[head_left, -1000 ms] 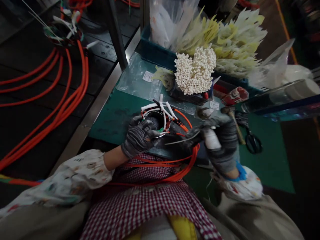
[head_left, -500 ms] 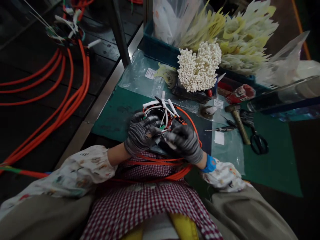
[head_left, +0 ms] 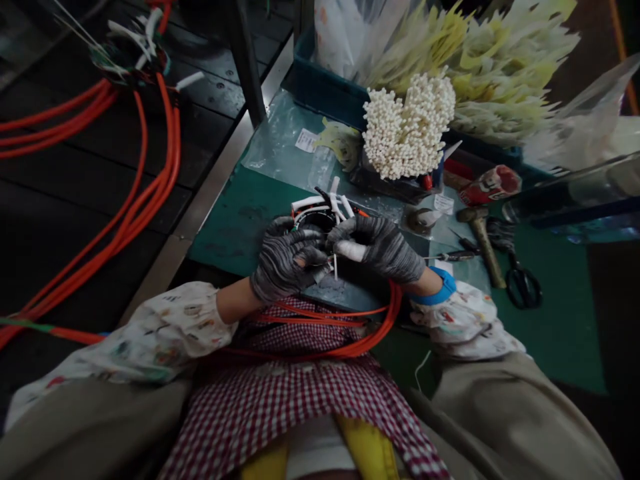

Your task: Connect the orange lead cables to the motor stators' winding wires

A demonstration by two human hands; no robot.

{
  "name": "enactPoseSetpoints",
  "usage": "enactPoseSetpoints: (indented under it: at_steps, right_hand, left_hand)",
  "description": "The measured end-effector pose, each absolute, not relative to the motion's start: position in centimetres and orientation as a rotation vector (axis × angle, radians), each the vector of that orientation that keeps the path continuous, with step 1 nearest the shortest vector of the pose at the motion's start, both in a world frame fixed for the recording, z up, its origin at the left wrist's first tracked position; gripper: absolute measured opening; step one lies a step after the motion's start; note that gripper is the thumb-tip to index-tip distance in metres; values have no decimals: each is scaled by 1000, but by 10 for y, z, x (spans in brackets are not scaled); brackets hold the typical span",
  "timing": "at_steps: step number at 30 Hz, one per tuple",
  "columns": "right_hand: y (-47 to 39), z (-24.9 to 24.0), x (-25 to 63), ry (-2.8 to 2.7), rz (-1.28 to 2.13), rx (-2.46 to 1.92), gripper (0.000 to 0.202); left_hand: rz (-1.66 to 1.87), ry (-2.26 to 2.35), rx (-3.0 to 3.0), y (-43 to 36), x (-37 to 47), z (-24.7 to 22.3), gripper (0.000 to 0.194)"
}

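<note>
Surface: green-topped [head_left: 235, 207], strewn with plastic bags and tools; everything on it sits slightly further right in my view than a second ago.
Teal bin: at the far side [head_left: 327, 90], filled with pale strips and plastic bags.
Orange cables: looped across the person's lap [head_left: 386, 323], below the hands.
Right hand: striped grey glove [head_left: 383, 250]; a second ago it was off to the right, and now it meets the ring's near edge. Its fingers are bent close together, but I cannot tell what they grip.
Left hand: matching glove [head_left: 287, 260], fingers grasping the ring's near left edge, as before.
Wound ring: near the surface's front edge [head_left: 316, 220], between the hands, white sleeves fanning from its far side.
Pointed tool: right of the right hand [head_left: 457, 255], which hid it a second ago.
White strand: pokes down between the two hands [head_left: 336, 268].
</note>
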State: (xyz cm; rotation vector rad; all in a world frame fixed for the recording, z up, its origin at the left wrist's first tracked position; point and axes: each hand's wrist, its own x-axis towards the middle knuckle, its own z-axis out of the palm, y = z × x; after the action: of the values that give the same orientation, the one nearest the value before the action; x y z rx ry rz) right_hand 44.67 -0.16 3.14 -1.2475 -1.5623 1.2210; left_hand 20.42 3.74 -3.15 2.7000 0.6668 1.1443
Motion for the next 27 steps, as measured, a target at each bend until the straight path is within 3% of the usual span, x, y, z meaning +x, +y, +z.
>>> enactPoseSetpoints:
  at_steps: [7,19,27]
  right_hand:
    - [-1,28,440,-1552,1010,-1334,12]
    - [-2,22,440,-1599,965,-1310,15]
    - [-33,7,455,-2068,773,-1379,21]
  left_hand:
    - [1106,628,2663,40,202,-35,10]
    - [914,749,2709,39,203,-34,29]
    - [851,752,2667,37,202,-31,16]
